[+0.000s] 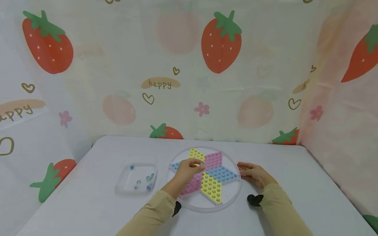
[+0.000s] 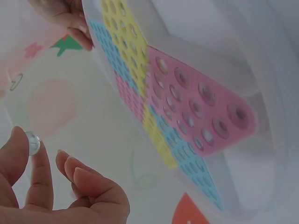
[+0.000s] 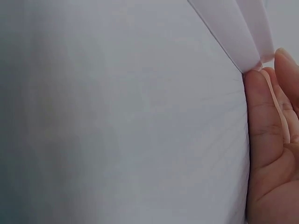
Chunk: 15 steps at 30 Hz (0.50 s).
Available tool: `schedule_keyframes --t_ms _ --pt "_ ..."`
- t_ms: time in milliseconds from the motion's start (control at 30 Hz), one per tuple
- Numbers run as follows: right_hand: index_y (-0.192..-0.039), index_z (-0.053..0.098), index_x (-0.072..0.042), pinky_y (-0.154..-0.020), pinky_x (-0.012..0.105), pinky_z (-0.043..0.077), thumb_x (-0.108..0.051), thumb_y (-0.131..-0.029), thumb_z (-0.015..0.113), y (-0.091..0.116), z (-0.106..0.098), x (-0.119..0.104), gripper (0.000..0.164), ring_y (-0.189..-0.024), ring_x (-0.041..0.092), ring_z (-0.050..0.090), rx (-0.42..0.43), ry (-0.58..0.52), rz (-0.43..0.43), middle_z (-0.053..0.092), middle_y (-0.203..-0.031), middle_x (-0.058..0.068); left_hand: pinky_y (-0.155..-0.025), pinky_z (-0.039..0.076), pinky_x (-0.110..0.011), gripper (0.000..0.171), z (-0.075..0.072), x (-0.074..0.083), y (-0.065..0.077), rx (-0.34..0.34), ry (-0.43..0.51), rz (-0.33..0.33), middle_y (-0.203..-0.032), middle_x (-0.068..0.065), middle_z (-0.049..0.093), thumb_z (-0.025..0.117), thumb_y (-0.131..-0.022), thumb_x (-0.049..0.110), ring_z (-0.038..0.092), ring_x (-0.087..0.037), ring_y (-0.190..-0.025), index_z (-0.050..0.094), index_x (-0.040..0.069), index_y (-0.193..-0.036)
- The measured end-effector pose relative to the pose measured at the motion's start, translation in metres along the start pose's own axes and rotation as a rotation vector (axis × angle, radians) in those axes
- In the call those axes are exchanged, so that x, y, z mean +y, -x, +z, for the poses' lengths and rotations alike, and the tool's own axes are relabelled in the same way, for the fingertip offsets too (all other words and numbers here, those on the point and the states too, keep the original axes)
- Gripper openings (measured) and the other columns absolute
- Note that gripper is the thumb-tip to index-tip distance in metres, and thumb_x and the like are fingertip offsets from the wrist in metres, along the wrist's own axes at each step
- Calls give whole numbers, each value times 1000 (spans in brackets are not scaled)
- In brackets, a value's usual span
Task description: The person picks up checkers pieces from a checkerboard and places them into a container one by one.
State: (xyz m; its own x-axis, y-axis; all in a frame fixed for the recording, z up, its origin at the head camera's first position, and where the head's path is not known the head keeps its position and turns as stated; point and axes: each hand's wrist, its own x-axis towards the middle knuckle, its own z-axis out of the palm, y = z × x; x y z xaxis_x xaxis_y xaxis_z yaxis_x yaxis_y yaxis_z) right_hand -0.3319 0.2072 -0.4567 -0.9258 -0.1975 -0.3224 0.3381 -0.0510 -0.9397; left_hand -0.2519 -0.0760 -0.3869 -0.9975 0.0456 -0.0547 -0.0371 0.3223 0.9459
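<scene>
In the head view my left hand (image 1: 187,170) is over the left part of a round Chinese checkers board (image 1: 231,196). Thumb and forefinger pinch a clear glass marble (image 2: 33,143), seen in the left wrist view, while the other fingers curl loosely. The board carries a star of pink, yellow and blue hole-filled points. At its right rim, my right hand (image 1: 255,173) lies with fairly straight fingers (image 3: 264,102), their tips touching the rim (image 3: 233,35) in the right wrist view. The thumb stays apart from the fingers there.
Left of the board stands a clear plastic tray (image 1: 121,188) with several marbles (image 1: 148,178) in it. A white cloth covers the table (image 1: 79,209). Strawberry-print curtains (image 1: 189,65) close off the back and sides. Black straps (image 1: 254,200) hang by both sleeves.
</scene>
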Motion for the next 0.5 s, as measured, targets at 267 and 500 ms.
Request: schedule_keyframes --t_ms 267,500 --pt "-145 35 9 -81 26 53 7 -88 65 0 0 1 64 -90 5 63 6 47 -9 60 -130 11 -77 48 -40 29 -13 -4 7 7 19 17 -94 -9 58 67 -92 13 53 -21 -86 65 -2 -117" --pt "-144 35 10 -83 27 53 7 -89 64 0 1 1 62 -91 5 62 7 54 -17 58 -132 13 -82 47 -43 31 -20 -6 12 26 72 -21 -97 -9 55 68 -91 13 51 -21 -90 64 -3 -118"
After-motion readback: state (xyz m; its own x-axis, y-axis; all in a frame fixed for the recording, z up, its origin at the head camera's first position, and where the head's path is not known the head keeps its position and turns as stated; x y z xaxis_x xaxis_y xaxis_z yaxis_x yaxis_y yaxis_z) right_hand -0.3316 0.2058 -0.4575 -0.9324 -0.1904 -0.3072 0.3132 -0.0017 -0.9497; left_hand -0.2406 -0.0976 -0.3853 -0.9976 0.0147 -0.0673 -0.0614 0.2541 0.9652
